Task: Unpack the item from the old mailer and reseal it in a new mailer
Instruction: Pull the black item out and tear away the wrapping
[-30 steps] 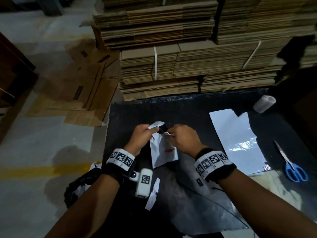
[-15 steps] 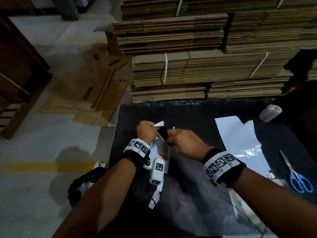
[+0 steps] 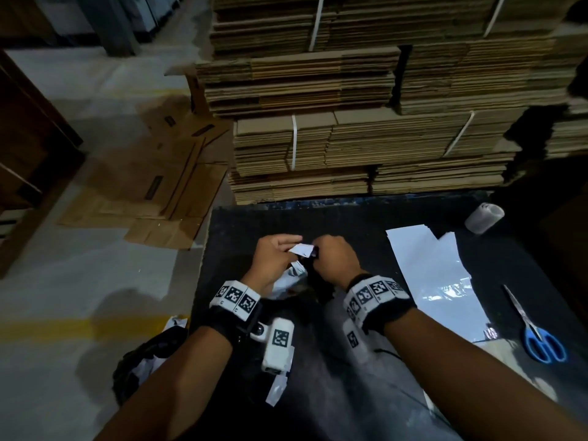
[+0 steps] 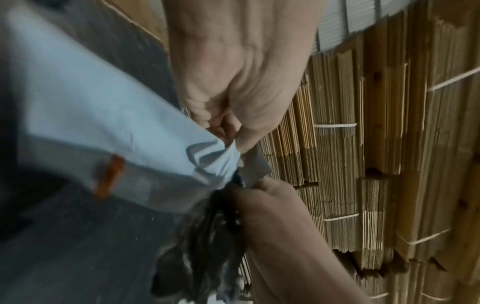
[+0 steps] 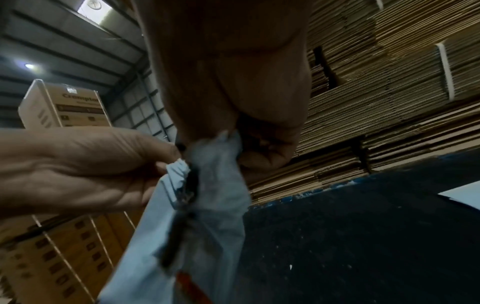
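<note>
Above the table (image 3: 350,224), the left hand (image 3: 270,262) pinches one lip of the old mailer (image 4: 103,127) while the right hand (image 3: 334,262) clamps the other with the dark item (image 4: 207,236), seemingly tearing it open for extraction.

We are in a packing warehouse: strapped bundles of flattened cardboard boxes (image 3: 366,144) tower behind our dark counter (image 3: 350,218), loose flattened cartons (image 3: 165,192) cover the concrete floor (image 3: 79,281), and stacked printed cartons (image 5: 62,109) rise toward a metal roof.
</note>
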Available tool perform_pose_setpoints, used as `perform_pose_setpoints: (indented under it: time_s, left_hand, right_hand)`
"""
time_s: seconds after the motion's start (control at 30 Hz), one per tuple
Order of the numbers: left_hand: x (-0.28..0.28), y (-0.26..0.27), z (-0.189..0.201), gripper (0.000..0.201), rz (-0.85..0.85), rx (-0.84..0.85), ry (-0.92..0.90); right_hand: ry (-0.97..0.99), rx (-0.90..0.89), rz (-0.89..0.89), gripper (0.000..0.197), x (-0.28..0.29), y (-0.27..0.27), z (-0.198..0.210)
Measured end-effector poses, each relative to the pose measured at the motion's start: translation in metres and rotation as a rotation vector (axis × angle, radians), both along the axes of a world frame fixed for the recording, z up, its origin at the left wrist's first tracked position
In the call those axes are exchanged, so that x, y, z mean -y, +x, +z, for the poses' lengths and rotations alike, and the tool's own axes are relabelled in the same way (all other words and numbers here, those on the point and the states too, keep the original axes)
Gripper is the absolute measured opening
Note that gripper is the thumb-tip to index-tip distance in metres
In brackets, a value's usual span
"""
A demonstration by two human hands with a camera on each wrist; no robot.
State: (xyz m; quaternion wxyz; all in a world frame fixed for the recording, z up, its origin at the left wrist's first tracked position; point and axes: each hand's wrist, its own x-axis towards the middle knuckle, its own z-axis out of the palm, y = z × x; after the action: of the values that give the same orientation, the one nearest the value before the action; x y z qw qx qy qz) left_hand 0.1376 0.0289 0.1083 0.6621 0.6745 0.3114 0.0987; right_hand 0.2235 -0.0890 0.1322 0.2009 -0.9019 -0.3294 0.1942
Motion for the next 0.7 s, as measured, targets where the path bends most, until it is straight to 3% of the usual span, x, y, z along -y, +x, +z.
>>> perform_pose_setpoints:
  time_s: [0.1,0.2,0.3,0.43,0.7]
  left_hand:
    - [-0.009,-0.006,-0.008,0.022,-0.047,-0.105,0.271]
    - [-0.009,-0.012,-0.011,0.015,-0.087,-0.164,0.466]
    - [-0.004,-0.014,-0.009,0.02,-0.077,-0.126,0.461]
    - [0.006,-0.016,-0.011,0.019,-0.12,-0.126,0.458]
    - [0.021,-0.017,-0.014,0.019,-0.123,-0.093,0.453]
  right_hand:
    - [0.071,0.053,-0.082,0.016,0.004,0.0,-0.002]
    - [0.077,0.03,-0.041,0.016,0.006,-0.006,-0.005]
    - [-0.001,-0.011,0.02,0.02,0.003,-0.015,-0.006]
    - [-0.066,0.015,-0.05,0.021,0.0,-0.013,-0.007]
    - [0.1,-0.216,-0.302,0.023,-0.008,0.004,-0.016]
